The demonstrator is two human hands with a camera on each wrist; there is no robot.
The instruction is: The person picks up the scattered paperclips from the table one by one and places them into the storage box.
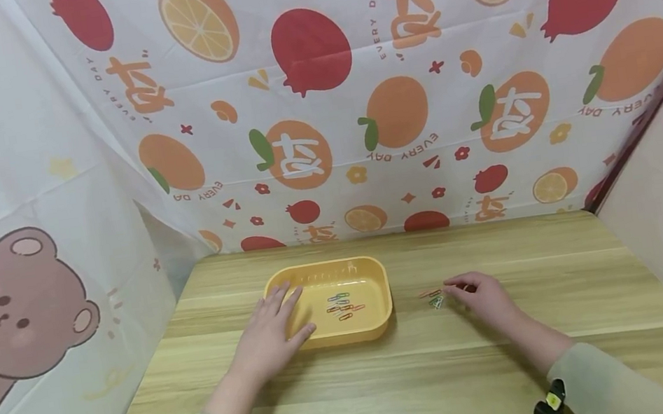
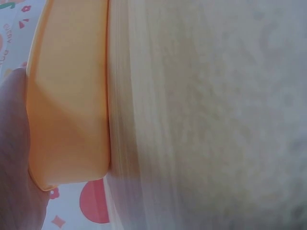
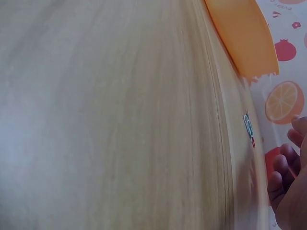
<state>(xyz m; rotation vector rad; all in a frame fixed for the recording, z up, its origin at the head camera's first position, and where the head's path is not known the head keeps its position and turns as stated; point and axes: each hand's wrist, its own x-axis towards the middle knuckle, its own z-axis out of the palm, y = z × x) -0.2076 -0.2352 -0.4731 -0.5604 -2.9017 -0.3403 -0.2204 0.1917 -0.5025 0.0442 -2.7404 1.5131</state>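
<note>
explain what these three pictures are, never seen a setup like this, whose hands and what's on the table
A person works with bare hands, wearing three cameras. The wide picture comes from the head; the two blurry close-ups come from the wrists. On the pale wooden table sits a shallow yellow plastic tray with several coloured paper clips inside. The left hand rests flat on the tray's left rim. The right hand reaches with curled fingers for a few loose coloured paper clips lying right of the tray. Whether it already pinches one is unclear. Fruit-printed cloth hangs behind.
</note>
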